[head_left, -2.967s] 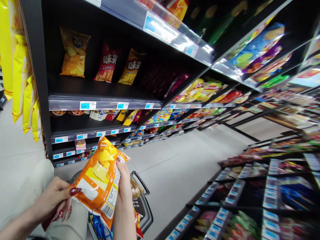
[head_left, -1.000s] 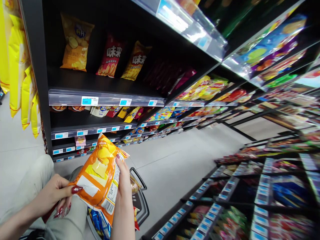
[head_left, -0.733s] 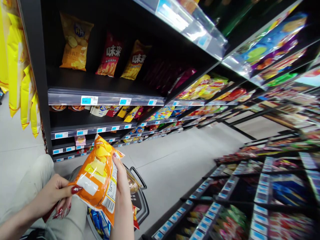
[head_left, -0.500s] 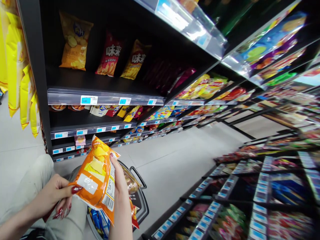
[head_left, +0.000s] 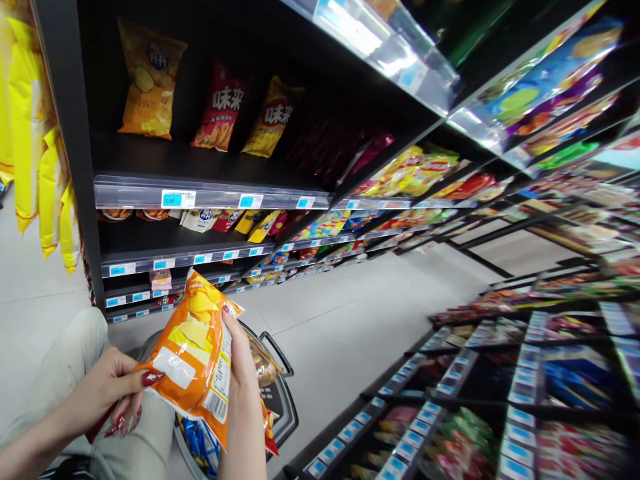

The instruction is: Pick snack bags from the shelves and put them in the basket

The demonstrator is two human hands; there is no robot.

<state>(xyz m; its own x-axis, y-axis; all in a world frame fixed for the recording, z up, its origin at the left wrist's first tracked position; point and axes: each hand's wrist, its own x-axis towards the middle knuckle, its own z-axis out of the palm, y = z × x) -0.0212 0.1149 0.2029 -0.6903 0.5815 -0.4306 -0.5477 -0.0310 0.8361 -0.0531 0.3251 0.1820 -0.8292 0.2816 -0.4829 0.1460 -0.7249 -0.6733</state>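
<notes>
While both hands grip the orange chip bag (head_left: 193, 357) at lower left of the frame, the step looks like inspecting it over the basket (head_left: 280, 400). The left hand (head_left: 107, 390) pinches the bag's left edge with its thumb; the right hand (head_left: 243, 380) clasps its right side, fingers closed around it. A next move would need one hand loosening first.
</notes>
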